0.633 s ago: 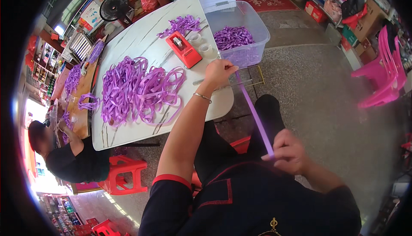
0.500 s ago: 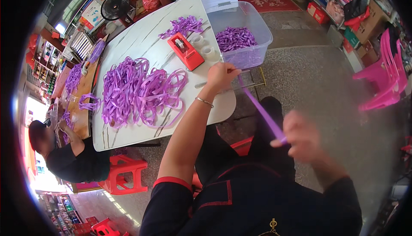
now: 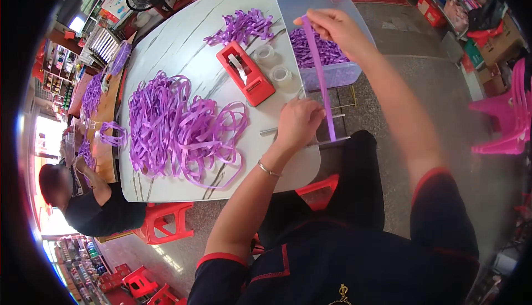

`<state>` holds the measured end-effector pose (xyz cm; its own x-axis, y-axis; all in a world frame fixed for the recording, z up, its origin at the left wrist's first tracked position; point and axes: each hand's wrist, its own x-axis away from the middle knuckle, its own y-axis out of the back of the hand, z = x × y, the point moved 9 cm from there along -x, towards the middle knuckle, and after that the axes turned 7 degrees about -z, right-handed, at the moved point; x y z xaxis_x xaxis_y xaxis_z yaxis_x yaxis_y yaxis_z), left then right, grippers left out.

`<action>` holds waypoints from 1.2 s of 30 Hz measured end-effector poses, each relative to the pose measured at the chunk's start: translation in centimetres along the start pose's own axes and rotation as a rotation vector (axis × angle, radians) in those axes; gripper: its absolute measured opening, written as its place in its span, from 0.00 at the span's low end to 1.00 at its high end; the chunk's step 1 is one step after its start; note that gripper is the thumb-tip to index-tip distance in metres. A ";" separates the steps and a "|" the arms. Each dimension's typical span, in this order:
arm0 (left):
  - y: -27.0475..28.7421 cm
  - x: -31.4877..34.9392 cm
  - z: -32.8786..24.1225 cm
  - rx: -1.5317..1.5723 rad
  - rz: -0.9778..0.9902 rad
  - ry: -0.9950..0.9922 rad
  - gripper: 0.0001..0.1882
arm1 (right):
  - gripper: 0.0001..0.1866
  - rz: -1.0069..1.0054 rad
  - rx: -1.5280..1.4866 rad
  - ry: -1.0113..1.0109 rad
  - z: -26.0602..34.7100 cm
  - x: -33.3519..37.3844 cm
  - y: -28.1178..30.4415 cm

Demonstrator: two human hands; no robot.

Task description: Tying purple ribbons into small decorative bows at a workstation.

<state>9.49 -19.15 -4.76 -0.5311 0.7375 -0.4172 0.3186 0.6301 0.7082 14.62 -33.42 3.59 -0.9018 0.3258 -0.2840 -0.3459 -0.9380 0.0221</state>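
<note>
Change: my right hand was low by my lap a moment ago; it is now raised far over the clear plastic bin, and the purple ribbon strip that slanted down toward my knee now runs nearly straight up and down.
Reading: I judge the strip is being pulled out to its full length between my two hands.
Right hand: closed in a pinch on the far end of the strip.
Left hand: my left hand rests at the near right edge of the desk, fingers curled; it seems to grip the strip's lower part, though the contact is hidden.
Strip end: the near end hangs just past the desk edge, above my dark trousers.
On the desk: a big loose ribbon pile to the left, a red tape dispenser in the middle, two clear tape rolls just beside it.
Edges: the bin touches the desk's right edge; the strip hangs in the gap beside it.
Open room: bare desk between dispenser and my left hand; open floor to the right, up to the pink chairs.
Nearby: another person sits at the desk's left end, well apart.
</note>
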 end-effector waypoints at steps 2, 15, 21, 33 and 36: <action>0.2 -0.2 0.3 0.056 -0.082 0.011 0.06 | 0.18 0.012 -0.039 -0.086 -4.5 -1.3 -0.1; 0.2 -0.5 -0.7 0.072 0.000 -0.004 0.06 | 0.16 -0.198 0.155 -0.525 -28.8 14.1 2.2; 0.2 0.0 -0.2 0.070 0.033 0.009 0.06 | 0.12 -0.046 0.112 -0.558 -23.0 30.0 -2.0; -0.1 -0.3 -1.0 0.049 0.054 -0.024 0.10 | 0.06 -0.045 0.228 -0.236 -1.0 32.2 -2.8; 0.1 -0.2 -0.9 0.053 0.040 -0.023 0.11 | 0.07 -0.027 0.215 0.003 3.2 28.8 -2.7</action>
<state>8.92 -19.44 -4.14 -0.4997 0.7669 -0.4027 0.3804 0.6119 0.6935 -11.19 -21.11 -1.61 -0.8907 0.3501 -0.2902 -0.4177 -0.8820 0.2182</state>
